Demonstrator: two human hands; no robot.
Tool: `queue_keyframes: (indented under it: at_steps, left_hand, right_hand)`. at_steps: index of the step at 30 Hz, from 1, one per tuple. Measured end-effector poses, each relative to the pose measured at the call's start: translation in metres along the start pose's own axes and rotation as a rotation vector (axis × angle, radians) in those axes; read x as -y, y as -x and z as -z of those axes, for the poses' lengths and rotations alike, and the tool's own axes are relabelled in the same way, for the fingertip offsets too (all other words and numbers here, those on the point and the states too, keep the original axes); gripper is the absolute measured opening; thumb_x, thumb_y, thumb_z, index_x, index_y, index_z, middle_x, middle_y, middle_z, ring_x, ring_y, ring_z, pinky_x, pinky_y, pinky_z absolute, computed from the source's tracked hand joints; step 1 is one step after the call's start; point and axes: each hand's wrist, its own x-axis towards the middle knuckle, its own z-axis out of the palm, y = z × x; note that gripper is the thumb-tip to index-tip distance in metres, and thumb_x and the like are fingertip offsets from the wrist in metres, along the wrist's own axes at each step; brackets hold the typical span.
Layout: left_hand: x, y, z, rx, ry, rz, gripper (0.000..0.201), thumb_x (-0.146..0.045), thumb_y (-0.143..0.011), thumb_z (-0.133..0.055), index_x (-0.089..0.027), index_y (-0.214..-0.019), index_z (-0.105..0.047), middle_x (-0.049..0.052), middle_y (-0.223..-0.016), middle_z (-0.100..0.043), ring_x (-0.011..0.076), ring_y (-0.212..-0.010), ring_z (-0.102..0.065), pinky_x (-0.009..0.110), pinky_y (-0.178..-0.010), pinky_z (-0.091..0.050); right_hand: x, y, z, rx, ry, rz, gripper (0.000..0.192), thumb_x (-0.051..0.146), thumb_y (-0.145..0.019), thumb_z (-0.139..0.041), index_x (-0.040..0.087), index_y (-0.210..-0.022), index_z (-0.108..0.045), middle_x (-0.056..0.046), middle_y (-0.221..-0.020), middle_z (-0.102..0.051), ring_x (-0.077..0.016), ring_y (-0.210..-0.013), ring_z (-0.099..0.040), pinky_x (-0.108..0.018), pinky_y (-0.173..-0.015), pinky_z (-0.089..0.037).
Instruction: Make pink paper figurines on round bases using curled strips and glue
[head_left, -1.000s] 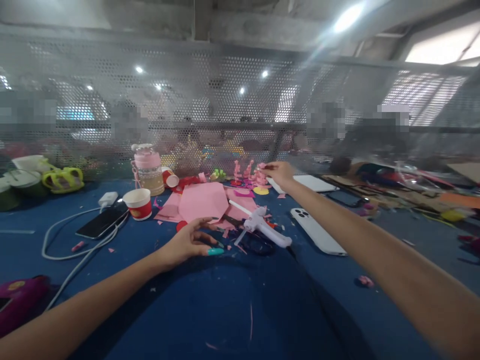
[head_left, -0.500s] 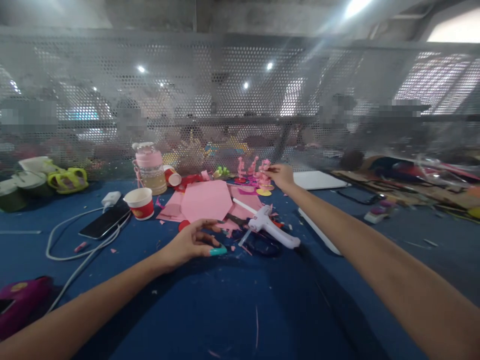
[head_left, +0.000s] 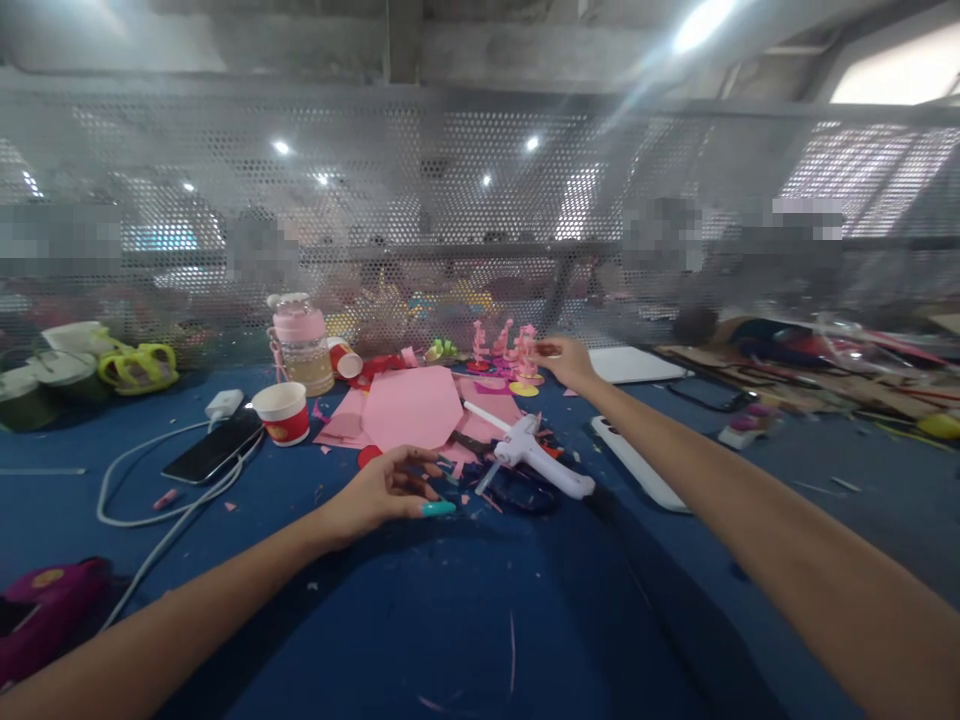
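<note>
My right hand (head_left: 566, 362) reaches to the back of the table, its fingertips pinched at the edge of a small pink paper figure (head_left: 527, 350). Just in front of that figure lies a yellow disc (head_left: 524, 390). Two similar pink figures stand to its left, one of them (head_left: 480, 348) on a red base. My left hand (head_left: 390, 490) hovers low over the blue table with curved fingers apart, nothing in it. Right of it lies a white glue gun (head_left: 544, 458), over dark blue scissors-like handles (head_left: 521, 492). Pink paper sheets (head_left: 412, 408) spread behind my left hand.
A red-and-white paper cup (head_left: 283, 415), a pink-lidded bottle (head_left: 300, 345) and a phone (head_left: 214, 445) with a white cable stand or lie at left. A long white case (head_left: 637, 465) lies under my right forearm. A perforated metal screen (head_left: 420, 220) borders the back.
The pink figure at my right fingertips has shifted slightly back from the yellow disc. My left hand has hardly moved. The view has tilted up a little.
</note>
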Motion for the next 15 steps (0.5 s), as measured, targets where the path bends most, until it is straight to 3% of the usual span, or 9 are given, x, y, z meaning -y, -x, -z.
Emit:
queue_keyframes:
  at_steps: [9,12,15]
  left_hand:
    - [0.001,0.000,0.000,-0.027,-0.034,-0.024,0.049,-0.021,-0.054,-0.073,-0.015,-0.097,-0.049,0.006,-0.098,-0.056,0.0121,-0.075,-0.056,0.029,-0.072,-0.043]
    - [0.001,0.001,-0.001,-0.114,-0.120,-0.090,0.038,-0.027,-0.060,-0.069,-0.014,-0.092,-0.052,0.004,-0.088,-0.059,0.0122,-0.070,-0.055,0.029,-0.069,-0.045]
    - [0.001,0.003,0.003,-0.307,-0.384,-0.204,0.023,-0.035,-0.074,-0.055,-0.014,-0.084,-0.054,0.005,-0.079,-0.060,0.0157,-0.070,-0.057,0.033,-0.070,-0.046]
  right_hand:
    - [0.022,0.016,0.015,-0.025,0.188,-0.056,0.026,0.040,-0.059,-0.065,0.015,-0.066,-0.063,-0.011,-0.075,-0.069,-0.0231,-0.076,-0.063,-0.033,-0.069,-0.046]
    - [0.035,0.024,0.022,-0.037,0.301,-0.117,0.024,0.038,-0.066,-0.057,0.018,-0.052,-0.058,-0.009,-0.056,-0.064,-0.0253,-0.068,-0.063,-0.033,-0.062,-0.045]
    - [0.057,0.035,0.023,0.067,0.375,-0.124,0.033,0.037,-0.065,-0.057,0.022,-0.037,-0.048,-0.004,-0.033,-0.049,-0.0217,-0.048,-0.058,-0.029,-0.048,-0.041]
